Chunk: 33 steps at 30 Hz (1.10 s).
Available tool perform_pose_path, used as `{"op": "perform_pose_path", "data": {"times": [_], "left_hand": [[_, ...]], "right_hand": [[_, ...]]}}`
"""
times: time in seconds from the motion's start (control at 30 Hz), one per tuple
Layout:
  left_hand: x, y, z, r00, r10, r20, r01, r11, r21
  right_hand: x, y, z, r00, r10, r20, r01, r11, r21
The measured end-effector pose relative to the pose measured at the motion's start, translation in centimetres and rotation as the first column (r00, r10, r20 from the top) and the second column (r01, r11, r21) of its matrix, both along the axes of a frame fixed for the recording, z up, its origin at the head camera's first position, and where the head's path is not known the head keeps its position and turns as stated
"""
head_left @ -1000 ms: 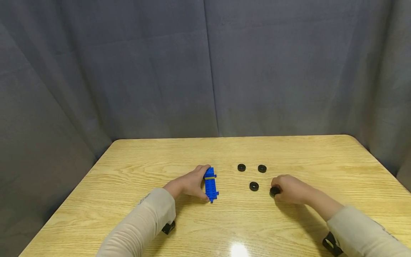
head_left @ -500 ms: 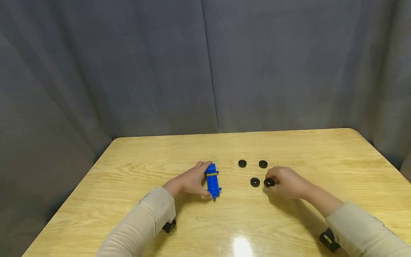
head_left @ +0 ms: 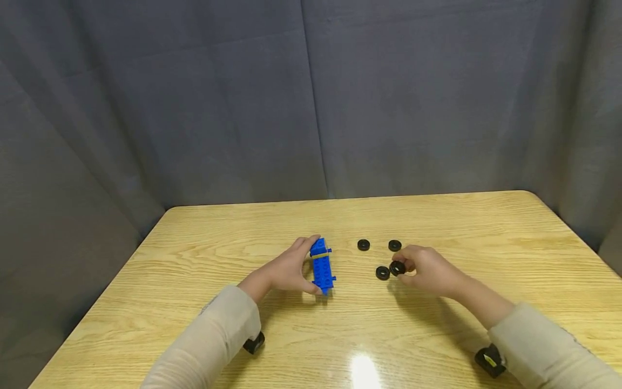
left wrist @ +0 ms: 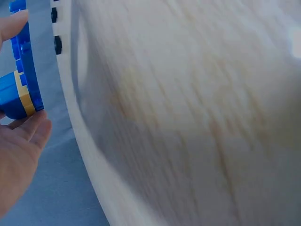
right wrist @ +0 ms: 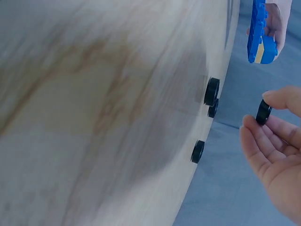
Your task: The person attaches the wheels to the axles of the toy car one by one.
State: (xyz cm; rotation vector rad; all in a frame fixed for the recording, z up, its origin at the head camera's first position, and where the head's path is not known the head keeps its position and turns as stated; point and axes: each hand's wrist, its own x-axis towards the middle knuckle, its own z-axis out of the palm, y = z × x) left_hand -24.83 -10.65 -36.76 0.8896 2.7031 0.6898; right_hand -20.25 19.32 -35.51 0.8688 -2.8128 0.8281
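Blue chassis sits at mid-table, gripped end to end by the left hand between thumb and fingers. Right hand pinches one black tyre just off the wood; three more tyres lie beside it. Judgement: brace the chassis firmly, present the tyre square to the axle peg, and press straight on. A tilted tyre may jam or slip.

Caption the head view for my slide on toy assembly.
Left hand grips blue brick chassis; right hand pinches black tyre.
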Motion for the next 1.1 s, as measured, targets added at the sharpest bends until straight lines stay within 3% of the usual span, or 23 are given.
{"op": "perform_pose_path", "data": {"times": [0.53,0.73,1.1], "left_hand": [[1.0,0.0,0.6,1.000,-0.019,-0.011,0.020,0.996,0.084],[1.3,0.2,1.0,0.999,-0.023,-0.030,0.026,0.994,0.104],[1.7,0.6,1.6,0.998,-0.055,-0.043,0.060,0.988,0.140]], "right_hand": [[0.6,-1.2,0.5,0.999,0.014,-0.047,-0.016,1.000,-0.027],[0.9,-1.5,0.6,0.995,0.043,-0.091,-0.049,0.996,-0.068],[1.3,-2.2,0.8,0.993,0.011,-0.121,-0.029,0.989,-0.147]]}}
